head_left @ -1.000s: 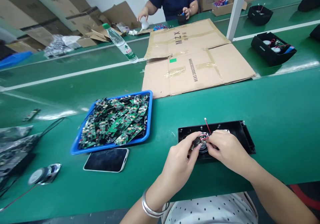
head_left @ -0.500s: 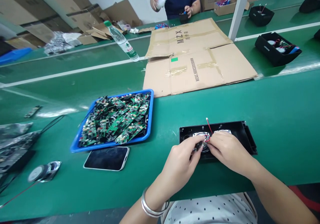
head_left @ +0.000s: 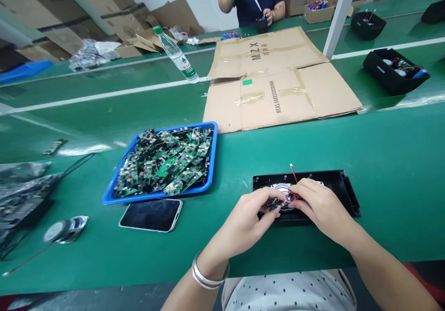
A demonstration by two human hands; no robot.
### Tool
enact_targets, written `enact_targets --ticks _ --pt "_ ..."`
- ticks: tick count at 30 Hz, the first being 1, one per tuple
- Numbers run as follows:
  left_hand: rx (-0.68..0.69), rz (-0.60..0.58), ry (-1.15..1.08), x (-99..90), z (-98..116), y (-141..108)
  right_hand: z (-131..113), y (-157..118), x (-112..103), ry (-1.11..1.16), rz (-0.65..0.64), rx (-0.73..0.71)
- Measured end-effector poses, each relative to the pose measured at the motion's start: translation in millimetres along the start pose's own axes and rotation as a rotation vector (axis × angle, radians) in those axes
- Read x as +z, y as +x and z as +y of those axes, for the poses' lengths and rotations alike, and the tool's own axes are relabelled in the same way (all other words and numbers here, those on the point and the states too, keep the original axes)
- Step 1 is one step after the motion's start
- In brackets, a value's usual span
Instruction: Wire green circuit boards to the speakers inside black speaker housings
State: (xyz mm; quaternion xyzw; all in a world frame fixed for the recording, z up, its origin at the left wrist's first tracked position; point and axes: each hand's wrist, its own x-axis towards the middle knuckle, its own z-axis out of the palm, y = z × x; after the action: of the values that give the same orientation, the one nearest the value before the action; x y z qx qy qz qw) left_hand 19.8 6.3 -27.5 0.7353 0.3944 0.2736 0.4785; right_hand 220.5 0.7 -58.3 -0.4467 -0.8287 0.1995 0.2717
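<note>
A black plastic speaker housing (head_left: 337,188) lies on the green bench in front of me, with a round speaker (head_left: 278,187) set inside, partly covered by my hands. My left hand (head_left: 246,216) is closed over the left part of the housing, pinching a small circuit board (head_left: 274,204) between thumb and fingers. Opposite it, my right hand (head_left: 320,204) pinches a red wire (head_left: 294,175) against the board's right end. The wire's white plug end sticks up past the housing's back edge. The exact contact at the fingertips is hidden.
A blue tray (head_left: 214,162) heaped with circuit boards stands to the left, a phone (head_left: 151,214) before it. A loose speaker (head_left: 66,230) lies further left. Flattened cardboard (head_left: 257,93) and a water bottle (head_left: 177,56) are behind. Across the bench, a person (head_left: 257,0) holds a white squeeze bottle.
My left fingers have shifted, and more of the circuit board shows between them. Both hands stay over the housing. The co-worker's squeeze bottle now points down at a black part.
</note>
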Motion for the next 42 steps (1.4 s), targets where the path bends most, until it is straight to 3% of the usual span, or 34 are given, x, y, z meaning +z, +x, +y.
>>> enact_targets --ticks 7,13,16,21,24,30,36,42 --pt "-0.063 0.037 -0.086 3.6 -1.8 1.5 -2.1 0.5 1.8 -0.064 -0.008 0.013" --pt "-0.235 0.174 -0.268 10.7 0.6 2.2 0.7 -0.1 3.9 -0.108 0.057 0.226" --pt "-0.288 0.233 -0.316 15.0 2.4 2.4 2.7 -0.6 1.8 0.101 0.078 0.317" --pt "-0.318 0.316 -0.234 18.4 4.2 4.1 3.2 -2.3 -1.8 0.406 0.267 0.478" --pt "-0.336 0.325 -0.184 18.6 4.8 5.5 1.0 -2.9 -1.4 0.378 0.282 0.398" --pt "-0.331 0.316 -0.01 19.8 2.1 6.1 -1.2 -2.1 -0.5 0.145 0.28 -0.013" --pt "-0.259 0.315 0.083 22.3 1.5 6.6 -2.1 -0.6 0.0 0.073 0.143 -0.068" --pt "-0.27 0.24 0.027 18.7 6.2 6.8 -2.7 0.2 2.8 -0.104 0.093 -0.107"
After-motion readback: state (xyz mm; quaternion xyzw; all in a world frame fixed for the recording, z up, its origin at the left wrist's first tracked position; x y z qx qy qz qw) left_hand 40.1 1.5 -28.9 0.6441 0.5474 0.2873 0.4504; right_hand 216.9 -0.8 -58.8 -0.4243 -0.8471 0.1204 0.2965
